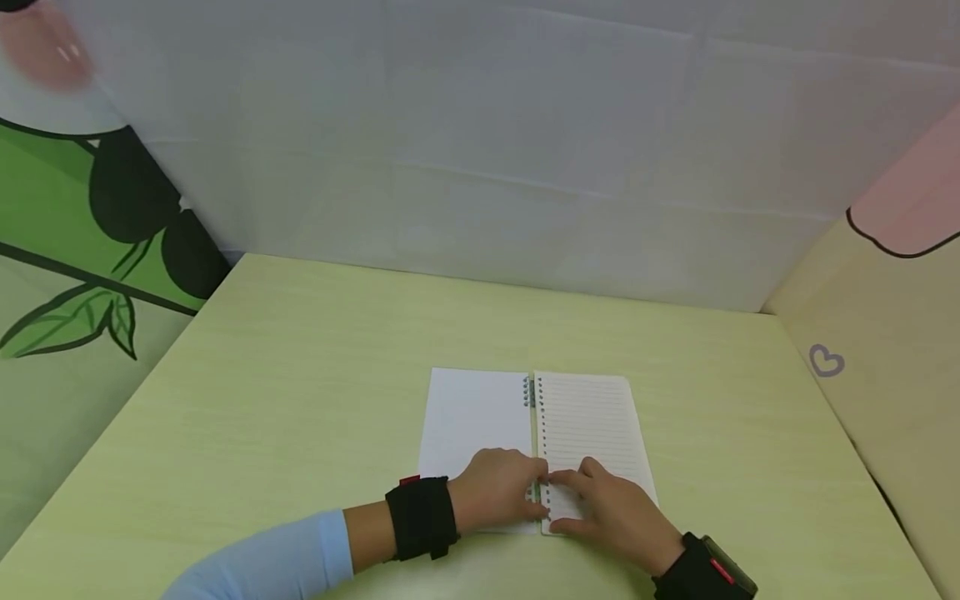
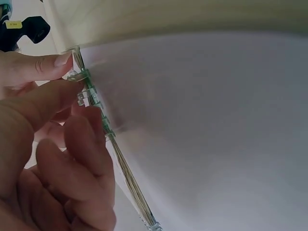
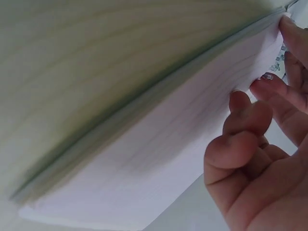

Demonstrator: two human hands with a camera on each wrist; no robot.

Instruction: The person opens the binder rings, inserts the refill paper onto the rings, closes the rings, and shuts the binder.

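Observation:
A loose-leaf notebook lies open on the table, with a blank white side (image 1: 472, 412) at left and a lined, hole-punched stack of pages (image 1: 592, 412) at right. Clear plastic binder rings (image 1: 527, 392) show at the upper spine. My left hand (image 1: 495, 492) is at the lower spine; in the left wrist view its thumb and index finger pinch the lower binder rings (image 2: 91, 96). Facing it, my right hand (image 1: 611, 512) grips the punched edge of the lined stack near its lower corner, thumb nearest me. Fingers partly cover the lower rings.
The pale wood-look table (image 1: 322, 358) extends around the notebook. A white cloth backdrop (image 1: 480, 150) stands behind it, with printed side panels (image 1: 885, 333) at left and right.

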